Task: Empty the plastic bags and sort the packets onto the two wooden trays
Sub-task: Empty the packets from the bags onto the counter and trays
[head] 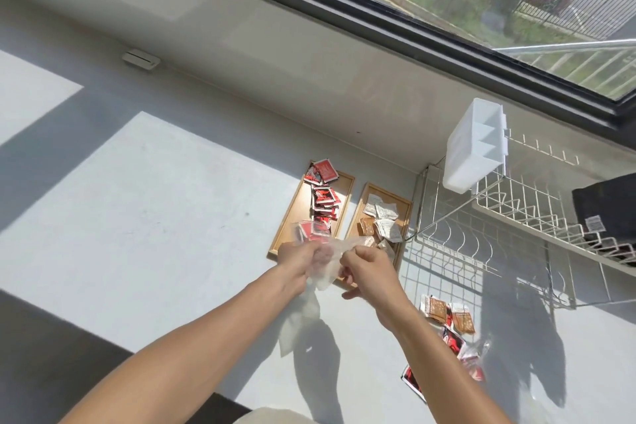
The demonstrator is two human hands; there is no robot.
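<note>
Two wooden trays lie side by side on the grey counter. The left tray (pixel 294 208) holds several red packets (pixel 325 198). The right tray (pixel 406 208) holds white packets (pixel 385 217) and brown ones (pixel 366 225). My left hand (pixel 297 258) and my right hand (pixel 366 267) both grip a clear plastic bag (pixel 325 258) just above the trays' near ends. Red packets (pixel 315 229) show inside the bag. An empty-looking bag (pixel 296 320) hangs or lies below my left wrist.
Loose brown packets (pixel 447 311) and red packets (pixel 454 344) lie on the counter at the lower right, partly in clear plastic. A white wire dish rack (pixel 481 234) with a white cutlery box (pixel 476 146) stands right of the trays. A window runs along the back.
</note>
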